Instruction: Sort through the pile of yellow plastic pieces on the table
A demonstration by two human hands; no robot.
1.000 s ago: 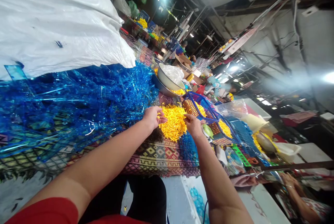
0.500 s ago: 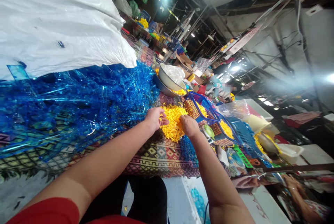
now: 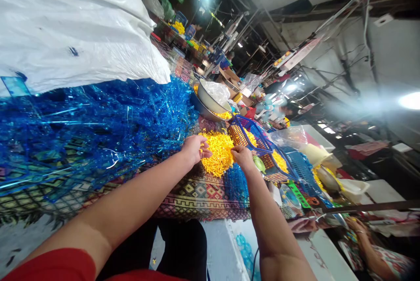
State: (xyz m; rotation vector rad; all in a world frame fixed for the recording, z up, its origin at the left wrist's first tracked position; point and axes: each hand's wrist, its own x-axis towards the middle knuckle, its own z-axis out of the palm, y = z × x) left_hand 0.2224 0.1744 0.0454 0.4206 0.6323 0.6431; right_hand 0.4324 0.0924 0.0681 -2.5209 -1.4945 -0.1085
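A heap of small yellow plastic pieces [image 3: 218, 154] lies on a patterned mat [image 3: 197, 193]. At its left edge is my left hand [image 3: 194, 150], palm turned towards the heap, fingers slightly curled and apart. My right hand [image 3: 243, 157] is at the right edge with thumb and fingers pinched together; whatever is between them is too small to make out. Clear blue plastic parts [image 3: 131, 119] form a large pile left of my left hand. Just beyond my right hand stands a blue basket [image 3: 241, 134] with yellow pieces inside.
Nested metal bowls [image 3: 210, 102] with yellow pieces stand behind the heap. Another blue basket [image 3: 274, 171] and a green strip [image 3: 298, 194] are to the right. A white sack [image 3: 82, 32] bulges at upper left. Another person's arm [image 3: 365, 244] shows at lower right.
My right hand has moved slightly right, away from the heap's middle to its edge. My left hand stays about where it was. The view has shifted a little.
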